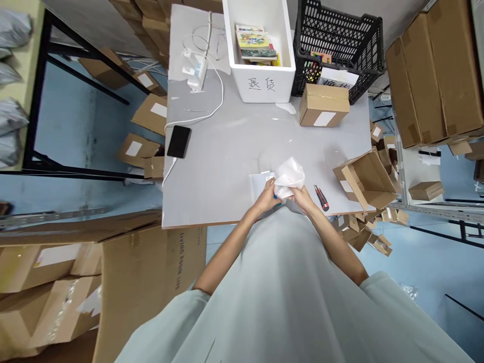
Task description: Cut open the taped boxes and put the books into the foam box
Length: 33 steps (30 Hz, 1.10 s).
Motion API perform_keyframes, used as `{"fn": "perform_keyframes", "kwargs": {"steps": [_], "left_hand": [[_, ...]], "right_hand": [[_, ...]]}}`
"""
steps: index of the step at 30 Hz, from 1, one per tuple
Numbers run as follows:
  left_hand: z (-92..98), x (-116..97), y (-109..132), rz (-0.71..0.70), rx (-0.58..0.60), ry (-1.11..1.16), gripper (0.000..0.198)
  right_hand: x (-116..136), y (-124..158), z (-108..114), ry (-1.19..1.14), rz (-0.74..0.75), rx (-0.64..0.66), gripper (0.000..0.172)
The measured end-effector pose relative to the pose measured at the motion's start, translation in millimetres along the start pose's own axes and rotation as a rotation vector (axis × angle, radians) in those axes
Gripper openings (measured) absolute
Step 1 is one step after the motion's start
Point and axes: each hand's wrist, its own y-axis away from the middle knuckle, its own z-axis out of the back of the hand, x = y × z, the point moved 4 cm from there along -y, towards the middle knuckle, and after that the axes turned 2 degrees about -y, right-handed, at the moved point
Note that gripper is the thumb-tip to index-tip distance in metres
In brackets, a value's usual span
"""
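Observation:
A crumpled white sheet of thin wrapping (290, 173) is bunched up between my hands close to the table's front edge. My left hand (265, 198) is closed at its left side, and a bit of something teal shows below the fingers. My right hand (301, 197) grips the lower right of the same wrapping with bent fingers. Partly under my left hand lies a flat clear plastic packet (257, 185) with a small printed label. Whatever the wrapping may contain is hidden.
A red-and-black box cutter (321, 197) and an open carton (365, 179) lie right of my hands. Behind stand a closed carton (324, 105), a white bin (263, 83) with books and a black crate (363, 45). A phone (179, 141) and power strip (198, 73) are left.

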Motion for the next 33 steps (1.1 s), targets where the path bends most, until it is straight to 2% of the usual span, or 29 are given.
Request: {"fn": "perform_keyframes", "kwargs": {"steps": [2,3,6,8,9,11,13,15,17,19,22,24,26,28,30,33], "left_hand": [[-3.7,-15,-5,-0.026,0.04,-0.082,0.042],[-2.5,-21,-7,-0.024,0.04,-0.113,0.031],[8.5,-33,-7,-0.02,-0.007,-0.141,0.026],[17.0,-41,-3,-0.028,-0.058,-0.109,0.027],[20.3,-47,-1,-0.029,-0.082,-0.078,0.027],[23.8,-60,5,-0.03,-0.119,-0.009,0.026],[22.8,-74,11,-0.034,-0.126,0.037,0.025],[19.9,-86,17,-0.052,-0.108,0.046,0.021],[19.2,-90,24,-0.087,-0.08,0.072,0.019],[24.4,-82,33,-0.121,-0.052,0.141,0.025],[43.6,-48,44,-0.089,-0.073,0.231,0.048],[58.3,-17,48,0.002,-0.162,0.23,0.057],[66.3,14,49,0.178,-0.271,0.235,0.064],[62.9,38,47,0.389,-0.32,0.25,0.068],[52.0,52,44,0.542,-0.324,0.262,0.061],[37.1,61,38,0.613,-0.331,0.269,0.039]], "right_hand": [[0,-1,4,0.014,0.027,-0.014,0.051],[2,-2,10,0.057,0.06,-0.049,0.053],[13,-1,38,0.318,0.224,-0.224,0.058],[18,3,51,0.539,0.305,-0.286,0.068],[18,4,53,0.636,0.321,-0.265,0.077],[10,6,47,0.766,0.32,-0.138,0.096],[-3,5,34,0.797,0.307,0.023,0.103],[-17,-1,20,0.744,0.29,0.137,0.086],[-30,-11,9,0.66,0.26,0.204,0.054],[-37,-19,4,0.588,0.24,0.232,0.033],[-36,-24,1,0.503,0.252,0.234,0.029],[-32,-23,0,0.435,0.246,0.224,0.029],[-29,-18,-2,0.373,0.22,0.22,0.026],[-27,-13,-7,0.34,0.194,0.241,0.024],[-26,-7,-14,0.332,0.166,0.271,0.023],[-25,-1,-22,0.325,0.113,0.27,0.021]]}}
